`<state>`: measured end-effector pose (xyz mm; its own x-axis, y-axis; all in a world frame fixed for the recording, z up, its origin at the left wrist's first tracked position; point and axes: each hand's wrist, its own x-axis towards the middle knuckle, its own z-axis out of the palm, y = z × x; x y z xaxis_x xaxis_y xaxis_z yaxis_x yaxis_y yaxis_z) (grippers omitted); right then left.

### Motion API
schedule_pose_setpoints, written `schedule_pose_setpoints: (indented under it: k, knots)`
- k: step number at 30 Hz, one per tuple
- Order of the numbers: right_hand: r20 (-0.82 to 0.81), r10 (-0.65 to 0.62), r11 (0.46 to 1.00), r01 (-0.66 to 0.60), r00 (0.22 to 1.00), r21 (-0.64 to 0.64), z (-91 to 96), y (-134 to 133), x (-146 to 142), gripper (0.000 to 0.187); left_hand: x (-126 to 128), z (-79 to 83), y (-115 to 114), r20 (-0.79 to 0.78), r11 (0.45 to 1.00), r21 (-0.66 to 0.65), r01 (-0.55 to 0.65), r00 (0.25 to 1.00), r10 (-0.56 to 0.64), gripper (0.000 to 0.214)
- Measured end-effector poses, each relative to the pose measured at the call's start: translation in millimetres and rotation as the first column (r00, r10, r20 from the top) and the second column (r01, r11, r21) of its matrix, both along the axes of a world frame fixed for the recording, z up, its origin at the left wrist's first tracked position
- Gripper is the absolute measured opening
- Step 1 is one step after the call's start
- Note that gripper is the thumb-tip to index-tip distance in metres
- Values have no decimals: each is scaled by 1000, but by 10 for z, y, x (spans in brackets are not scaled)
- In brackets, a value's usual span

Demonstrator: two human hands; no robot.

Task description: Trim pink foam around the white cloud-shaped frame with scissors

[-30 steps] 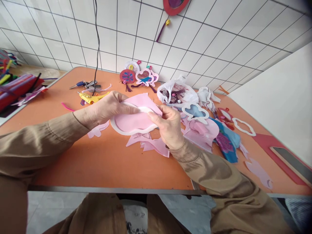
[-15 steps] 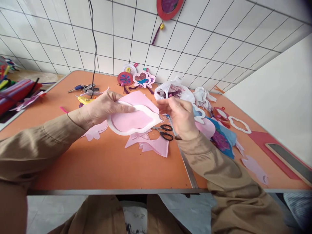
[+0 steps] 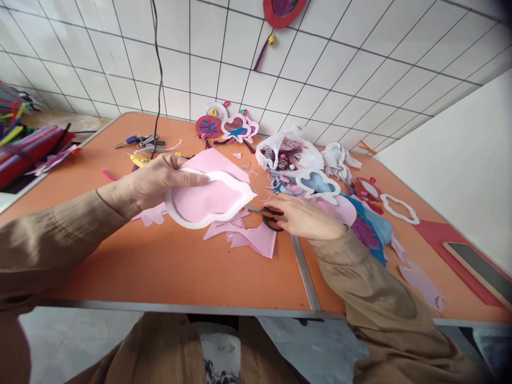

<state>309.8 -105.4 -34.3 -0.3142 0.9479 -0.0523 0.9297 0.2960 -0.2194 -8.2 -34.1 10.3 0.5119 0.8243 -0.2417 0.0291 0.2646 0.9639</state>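
Pinches pink felt sheet and white wavy frame in closed left hand above orange table; holds part-curled right hand at black-handled scissors, cannot tell whether gripping.

pink sheet and white frame, held together in the left hand, thumb across the frame's upper left edge. raised above the worktop, tilted, face up. frame in one closed band, soft and wavy in outline, broad at lower left, narrowing to a small point at right. sheet plain and smooth, behind the frame: visible through the opening and jutting past the upper edge in a wide, straight-cut flap. scissors black-handled with metal blades, lying flat on the worktop just right of the frame, blades toward it, handles under the fingers of the right hand. firmness of that grip hard to tell.
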Motion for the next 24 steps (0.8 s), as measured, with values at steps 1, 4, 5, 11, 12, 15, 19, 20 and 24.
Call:
schedule_pose_setpoints:
  k: [1,4,5,11,12,15,19,20,24]
  knots:
    - [30,3,1000,-3,1000,-1,-7,-4,-1,41,-16,-39,-30,15,999,-43,-6,1000,7,25]
    - [79,13,1000,-14,997,4,-34,-8,2,38,-42,-186,-117,58,988,-148,-44,997,53,25]
    - [88,6,1000,-8,996,15,-37,-9,8,37,-44,-238,-143,63,984,-167,-58,996,69,27]
    - [-423,-110,994,111,899,-23,4,4,125,43,-55,-420,-255,87,991,-131,12,996,-1,27]
    - [-574,-133,991,92,808,-101,10,10,140,48,-63,-424,-266,84,993,-118,23,996,-13,28]
    - [-800,-207,958,-49,563,-282,13,20,131,61,-96,-417,-287,66,997,-77,26,998,-21,27]
    - [-834,-251,918,-154,491,-366,-2,-21,11,59,-135,-410,-305,36,1000,8,12,999,-12,24]
    - [-840,-247,913,-173,483,-369,-1,-44,-28,58,-141,-409,-310,28,999,31,11,1000,-12,24]
    - [-867,-86,916,-304,491,-263,30,-161,-178,73,-155,-404,-328,-8,992,116,38,999,-37,23]
